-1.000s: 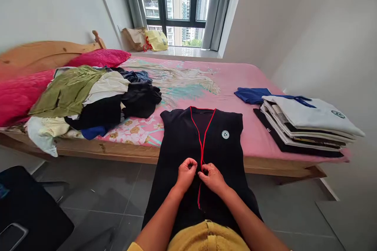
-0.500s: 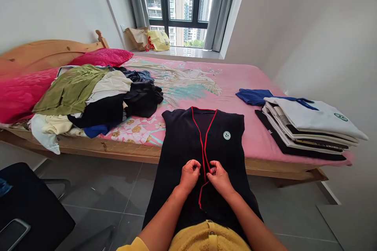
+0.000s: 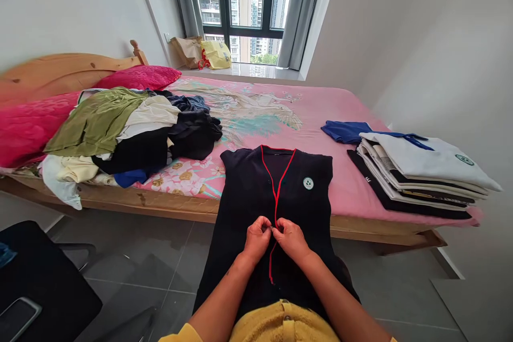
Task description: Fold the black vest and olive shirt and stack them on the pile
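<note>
The left hand (image 3: 257,236) and right hand (image 3: 290,237) each had a grip pinching the vest (image 3: 244,195) at its red-edged front; its top lay on the bed (image 3: 324,104).

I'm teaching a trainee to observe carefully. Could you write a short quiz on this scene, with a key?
1. Multiple choice: where is the round white-and-green badge on the dark, V-necked cloth garment?
a) At the back of the collar
b) On the chest
c) At the lower hem

2. True or false: the neat stack of folded white and black clothes lies toward the picture's right end of the pink printed bedsheet.

3. Fill in the colour: the left hand and right hand meet at the front of the garment, where a narrow trim of ____ runs down.

Key: 1 b; 2 true; 3 red.
</note>
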`<state>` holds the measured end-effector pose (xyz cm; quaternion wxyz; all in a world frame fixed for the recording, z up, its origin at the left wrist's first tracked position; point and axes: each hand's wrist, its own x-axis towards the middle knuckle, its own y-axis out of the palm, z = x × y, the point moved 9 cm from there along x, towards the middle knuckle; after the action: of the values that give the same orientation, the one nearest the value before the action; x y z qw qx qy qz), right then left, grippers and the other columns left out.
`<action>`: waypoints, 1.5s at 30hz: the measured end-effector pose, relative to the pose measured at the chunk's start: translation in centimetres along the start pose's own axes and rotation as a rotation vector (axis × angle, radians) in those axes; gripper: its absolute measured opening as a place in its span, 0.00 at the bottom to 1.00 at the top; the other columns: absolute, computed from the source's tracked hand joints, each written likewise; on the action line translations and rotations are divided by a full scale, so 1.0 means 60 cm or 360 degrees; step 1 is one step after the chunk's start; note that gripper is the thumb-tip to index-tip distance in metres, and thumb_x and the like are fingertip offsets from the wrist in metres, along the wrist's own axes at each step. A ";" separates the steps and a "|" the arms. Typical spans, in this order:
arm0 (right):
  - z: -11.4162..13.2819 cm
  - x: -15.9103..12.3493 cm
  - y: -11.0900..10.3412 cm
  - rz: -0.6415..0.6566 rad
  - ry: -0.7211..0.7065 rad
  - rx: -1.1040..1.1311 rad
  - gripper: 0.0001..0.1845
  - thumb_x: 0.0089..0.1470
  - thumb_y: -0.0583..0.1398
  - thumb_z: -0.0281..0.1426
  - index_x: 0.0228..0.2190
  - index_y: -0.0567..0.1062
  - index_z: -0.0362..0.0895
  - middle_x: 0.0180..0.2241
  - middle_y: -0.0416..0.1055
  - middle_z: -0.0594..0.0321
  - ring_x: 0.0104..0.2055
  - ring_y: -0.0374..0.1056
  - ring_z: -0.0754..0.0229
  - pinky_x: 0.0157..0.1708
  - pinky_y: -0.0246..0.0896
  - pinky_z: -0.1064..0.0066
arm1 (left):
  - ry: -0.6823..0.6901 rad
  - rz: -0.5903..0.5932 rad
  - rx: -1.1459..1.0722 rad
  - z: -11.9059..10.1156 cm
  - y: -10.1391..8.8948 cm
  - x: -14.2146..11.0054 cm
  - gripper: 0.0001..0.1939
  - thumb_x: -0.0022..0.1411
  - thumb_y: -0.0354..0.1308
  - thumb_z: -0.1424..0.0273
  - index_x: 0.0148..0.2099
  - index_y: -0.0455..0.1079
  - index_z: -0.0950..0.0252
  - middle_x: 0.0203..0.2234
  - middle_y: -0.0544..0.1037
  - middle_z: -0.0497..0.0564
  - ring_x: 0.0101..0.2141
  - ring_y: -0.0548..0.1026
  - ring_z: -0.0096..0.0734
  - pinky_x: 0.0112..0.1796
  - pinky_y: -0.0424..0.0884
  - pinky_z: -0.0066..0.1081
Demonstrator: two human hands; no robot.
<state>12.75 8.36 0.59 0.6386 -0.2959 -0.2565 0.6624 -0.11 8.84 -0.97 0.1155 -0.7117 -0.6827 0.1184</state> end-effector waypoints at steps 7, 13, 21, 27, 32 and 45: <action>-0.039 -0.015 0.022 0.0045 0.0062 0.0388 0.11 0.50 0.54 0.37 0.27 0.73 0.45 0.23 0.68 0.66 0.25 0.62 0.64 0.26 0.54 0.74 | 0.0071 0.0044 0.0016 -0.006 0.004 0.000 0.05 0.49 0.50 0.76 0.27 0.65 0.63 0.21 0.68 0.42 0.24 0.64 0.22 0.28 0.60 0.23; -0.054 -0.012 0.027 0.0065 0.0152 0.0630 0.15 0.50 0.54 0.41 0.30 0.74 0.43 0.22 0.68 0.65 0.23 0.62 0.65 0.23 0.58 0.75 | 0.0156 0.0071 0.0047 -0.018 0.002 -0.002 0.06 0.50 0.50 0.76 0.26 0.65 0.63 0.23 0.71 0.44 0.26 0.67 0.24 0.31 0.62 0.25; -0.053 0.006 0.043 0.0372 0.0149 0.0528 0.11 0.48 0.51 0.33 0.31 0.71 0.43 0.22 0.66 0.67 0.20 0.63 0.67 0.17 0.57 0.78 | 0.0212 0.0118 0.0078 -0.021 0.009 0.000 0.06 0.50 0.49 0.77 0.25 0.66 0.63 0.22 0.71 0.44 0.26 0.67 0.24 0.31 0.63 0.25; -0.026 0.016 0.021 0.0281 -0.0093 0.0324 0.02 0.42 0.56 0.27 0.23 0.70 0.43 0.21 0.67 0.68 0.24 0.61 0.67 0.26 0.53 0.77 | 0.0208 0.0163 0.0078 -0.024 0.013 0.000 0.06 0.49 0.50 0.77 0.26 0.67 0.64 0.23 0.71 0.44 0.27 0.67 0.24 0.32 0.63 0.25; -0.013 0.006 0.011 0.0195 -0.0184 0.0227 0.02 0.44 0.57 0.28 0.25 0.70 0.43 0.24 0.68 0.66 0.27 0.61 0.66 0.30 0.51 0.75 | 0.0109 0.0211 0.0025 -0.014 0.019 0.003 0.03 0.50 0.54 0.72 0.32 0.66 0.63 0.23 0.70 0.43 0.25 0.67 0.24 0.29 0.64 0.24; -0.060 0.019 0.050 0.0438 0.0215 0.0586 0.03 0.43 0.54 0.27 0.25 0.68 0.43 0.19 0.67 0.69 0.17 0.61 0.70 0.18 0.53 0.80 | 0.0162 0.0013 0.0171 -0.016 0.011 0.001 0.10 0.46 0.50 0.79 0.31 0.65 0.62 0.25 0.67 0.44 0.28 0.65 0.25 0.33 0.63 0.27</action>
<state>13.24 9.17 -4.16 0.6013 -0.2504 -0.0454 0.7574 0.81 8.87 -0.27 0.1876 -0.7123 -0.6658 0.1188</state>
